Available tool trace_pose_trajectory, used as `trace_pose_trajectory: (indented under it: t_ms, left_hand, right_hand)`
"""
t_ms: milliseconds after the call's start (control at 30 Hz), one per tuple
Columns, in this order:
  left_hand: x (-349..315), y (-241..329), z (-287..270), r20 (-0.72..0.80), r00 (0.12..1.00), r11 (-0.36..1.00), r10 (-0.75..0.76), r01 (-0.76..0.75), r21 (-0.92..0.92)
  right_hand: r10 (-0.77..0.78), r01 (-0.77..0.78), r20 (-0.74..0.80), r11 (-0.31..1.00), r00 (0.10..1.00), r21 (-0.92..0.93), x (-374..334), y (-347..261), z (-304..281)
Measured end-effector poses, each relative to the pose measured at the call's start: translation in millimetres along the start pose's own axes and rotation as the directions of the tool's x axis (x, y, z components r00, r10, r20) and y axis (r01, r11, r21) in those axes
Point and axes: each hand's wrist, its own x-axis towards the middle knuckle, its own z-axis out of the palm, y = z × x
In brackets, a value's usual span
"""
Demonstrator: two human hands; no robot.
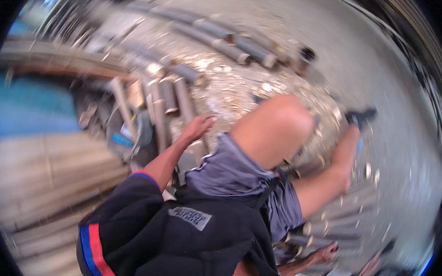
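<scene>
The whole picture is smeared by motion. My left hand [200, 128] reaches out beside my raised knee, fingers stretched out, with nothing visible in it. Beside and below it lie short round wooden pieces [183, 99] with pale cut ends; whether it touches any is unclear. Low on the right, my right hand [325, 252] hangs near several more cut round pieces [337, 225]. Its fingers look bent but blurred, and I cannot make out anything in them.
Longer round poles [226, 47] lie ahead among scattered wood chips [244, 89]. A dark-topped can-like container [303, 60] stands at their right end. To the left are a dark bucket-like container [130, 127] with a wooden handle in it, pale boards [52, 173] and a blue surface [28, 106].
</scene>
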Motion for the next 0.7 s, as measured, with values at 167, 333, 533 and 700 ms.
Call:
trace_pose_trajectory:
  t_ms: [167,333,533,700]
  left_hand:
    - [-41,-4,-2,-0.13,0.991,0.997,-0.014,0.005,-0.071]
    - [-68,-41,5,-0.197,0.975,0.992,-0.107,0.091,-0.09]
    - [-84,-58,10,-0.237,0.967,0.992,-0.089,0.064,-0.111]
    - [-90,-50,1,-0.242,0.957,0.982,-0.16,0.13,-0.137]
  right_hand:
    - [-0.305,0.296,0.127,0.952,0.944,0.081,11,-134,31]
    - [-0.616,0.599,0.272,0.786,0.74,0.152,-27,-266,69]
    - [-0.713,0.797,0.494,0.6,0.497,0.064,-142,-345,89]
    - [-0.663,0.758,0.504,0.652,0.554,0.026,-196,-290,89]
